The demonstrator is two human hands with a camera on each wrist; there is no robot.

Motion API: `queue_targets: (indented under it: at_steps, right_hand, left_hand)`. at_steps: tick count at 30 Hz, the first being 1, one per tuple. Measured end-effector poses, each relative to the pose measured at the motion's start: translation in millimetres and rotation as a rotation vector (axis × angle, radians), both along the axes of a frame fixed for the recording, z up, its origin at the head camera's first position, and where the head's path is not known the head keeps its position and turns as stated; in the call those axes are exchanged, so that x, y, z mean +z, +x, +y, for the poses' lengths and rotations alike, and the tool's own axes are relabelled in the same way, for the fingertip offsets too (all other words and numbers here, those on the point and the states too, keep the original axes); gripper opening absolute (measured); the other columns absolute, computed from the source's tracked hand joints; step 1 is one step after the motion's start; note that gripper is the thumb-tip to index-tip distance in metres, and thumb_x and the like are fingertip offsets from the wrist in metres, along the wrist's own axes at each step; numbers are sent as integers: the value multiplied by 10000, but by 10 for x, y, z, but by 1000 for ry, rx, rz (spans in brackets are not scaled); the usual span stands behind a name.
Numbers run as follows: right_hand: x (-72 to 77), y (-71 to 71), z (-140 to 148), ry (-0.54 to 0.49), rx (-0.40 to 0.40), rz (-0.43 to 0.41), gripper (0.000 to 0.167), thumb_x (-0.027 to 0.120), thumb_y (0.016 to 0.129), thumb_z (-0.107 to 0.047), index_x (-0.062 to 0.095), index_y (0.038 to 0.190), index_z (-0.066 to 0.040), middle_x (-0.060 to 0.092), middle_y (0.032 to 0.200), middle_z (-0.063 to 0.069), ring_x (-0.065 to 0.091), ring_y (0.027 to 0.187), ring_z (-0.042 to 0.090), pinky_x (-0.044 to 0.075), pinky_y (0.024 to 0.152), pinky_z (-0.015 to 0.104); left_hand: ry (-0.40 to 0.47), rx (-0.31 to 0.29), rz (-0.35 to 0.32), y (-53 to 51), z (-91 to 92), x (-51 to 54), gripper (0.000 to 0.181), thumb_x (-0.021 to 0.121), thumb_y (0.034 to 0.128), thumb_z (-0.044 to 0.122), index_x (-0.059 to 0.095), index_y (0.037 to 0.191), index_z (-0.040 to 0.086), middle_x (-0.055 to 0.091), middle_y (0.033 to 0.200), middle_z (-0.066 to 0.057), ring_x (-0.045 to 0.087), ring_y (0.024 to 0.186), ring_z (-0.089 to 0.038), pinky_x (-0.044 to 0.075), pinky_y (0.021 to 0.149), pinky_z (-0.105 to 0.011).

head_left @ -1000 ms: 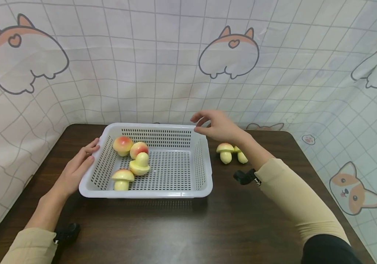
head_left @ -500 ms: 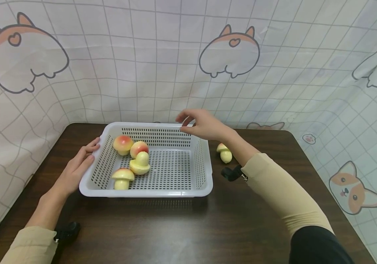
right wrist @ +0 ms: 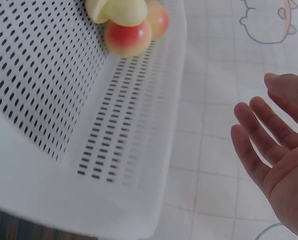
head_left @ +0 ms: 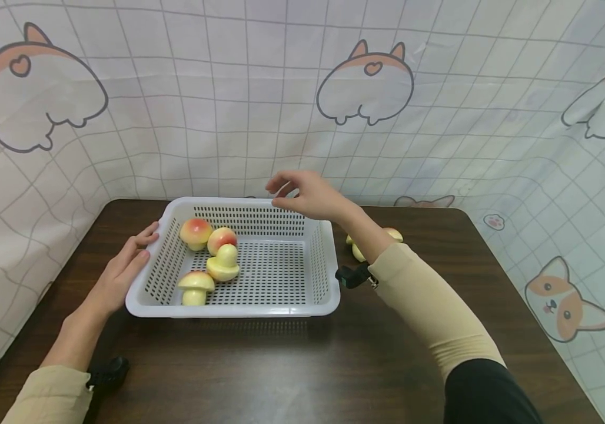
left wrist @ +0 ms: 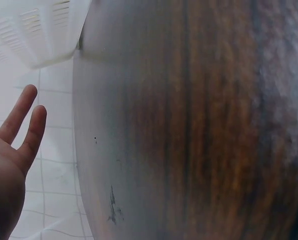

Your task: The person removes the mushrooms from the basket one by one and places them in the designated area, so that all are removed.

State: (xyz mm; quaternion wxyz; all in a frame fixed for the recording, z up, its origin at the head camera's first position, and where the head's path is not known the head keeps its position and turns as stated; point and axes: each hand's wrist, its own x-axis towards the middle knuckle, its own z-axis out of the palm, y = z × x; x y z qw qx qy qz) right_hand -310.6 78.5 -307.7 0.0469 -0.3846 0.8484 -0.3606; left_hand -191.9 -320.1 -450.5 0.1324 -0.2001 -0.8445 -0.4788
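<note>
A white perforated plastic basket (head_left: pixel 233 311) sits on the table. Several toy mushrooms with red-and-yellow caps lie in its left half, among them one cap-down mushroom (head_left: pixel 223 268) and one upright mushroom (head_left: pixel 195 285). My left hand (head_left: pixel 117 274) rests with extended fingers against the basket's left rim. Over the back rim hovers my right hand (head_left: pixel 308 194), its fingers loosely bent; the right wrist view shows this right hand (right wrist: pixel 278 145) holding nothing. Right of the basket, two more mushrooms (head_left: pixel 394 234) are partly hidden behind my right forearm.
The dark brown wooden table (head_left: pixel 281 371) extends in front of the basket and to its right. A white grid-patterned cloth (head_left: pixel 260 118) with cartoon corgis hangs behind the table and along both sides.
My right hand has moved left along the basket's back rim, from near its right corner towards the middle. My left hand, the basket and the mushrooms have stayed put.
</note>
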Motion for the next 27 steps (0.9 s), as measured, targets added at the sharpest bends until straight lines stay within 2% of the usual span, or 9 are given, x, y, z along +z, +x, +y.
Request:
queue_targets:
  at_steps: [7, 12, 19, 24, 27]
  right_hand:
    - [-42, -23, -154, 14, 13, -15, 270, 722, 963, -128, 674, 1223, -68, 684, 1203, 24, 650, 1064, 132, 526, 879, 301]
    - [-117, -16, -284, 34, 68, 6, 277, 713, 961, -93, 667, 1230, -45, 681, 1199, 63, 665, 1048, 145, 523, 888, 295]
    - [-200, 5, -445, 86, 119, 4, 310, 695, 956, -77, 651, 1261, -48, 676, 1208, 52, 661, 1056, 148, 500, 914, 280]
    - [-268, -16, -536, 139, 171, -39, 374, 695, 958, -81, 611, 1318, -25, 649, 1282, 76, 637, 1141, 243, 490, 939, 278]
    - [-323, -28, -575, 178, 201, -80, 417, 706, 958, -89, 586, 1352, -23, 624, 1339, 91, 600, 1207, 301, 480, 988, 339]
  left_hand:
    - [7, -7, -4, -20, 11, 10, 354, 382, 1100, 89, 455, 1433, -4, 287, 1662, -134, 441, 1267, 74, 480, 796, -130]
    - [17, -10, -7, -5, 12, 8, 355, 382, 1099, 81, 450, 1434, -17, 285, 1660, -144, 457, 1253, 72, 482, 805, -131]
    - [8, 3, -18, 8, 4, -11, 355, 386, 1100, 96, 457, 1435, 2, 288, 1664, -121, 407, 1300, 87, 470, 824, -122]
    - [10, -3, -7, -2, -8, -18, 352, 392, 1094, 80, 454, 1427, -15, 286, 1660, -146, 386, 1320, 84, 455, 836, -110]
    - [20, -7, -6, -4, 2, -10, 349, 389, 1095, 79, 458, 1423, -19, 289, 1659, -145, 402, 1312, 75, 461, 833, -116]
